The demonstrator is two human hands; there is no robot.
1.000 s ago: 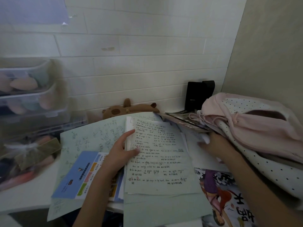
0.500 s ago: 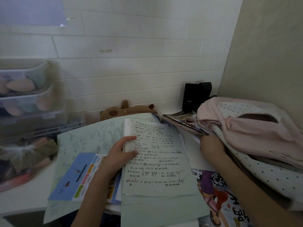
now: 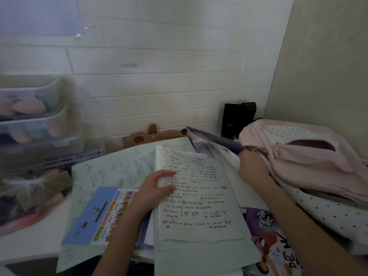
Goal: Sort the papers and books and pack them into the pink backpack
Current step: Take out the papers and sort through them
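Note:
A stack of pale green handwritten papers (image 3: 199, 198) lies in the middle of the desk. My left hand (image 3: 157, 188) grips its left edge, thumb on top and fingers curled under. A larger green sheet (image 3: 111, 172) and a blue booklet (image 3: 95, 218) lie to the left. The pink backpack (image 3: 298, 162) lies at the right, showing its polka-dot lining. My right hand (image 3: 253, 168) is beside the backpack and holds a purple-covered book (image 3: 217, 139), tilted up off the desk; its fingers are hidden. A comic book (image 3: 268, 238) lies under my right forearm.
Clear plastic drawers (image 3: 29, 116) and a plastic bag (image 3: 33, 192) fill the left side. A brown plush toy (image 3: 151, 136) and a black speaker (image 3: 237, 118) stand against the tiled wall. A side wall closes in the right behind the backpack.
My right hand moved up to the backpack and lifted the book, which lay flat before. My left fingers curled round the papers' left edge.

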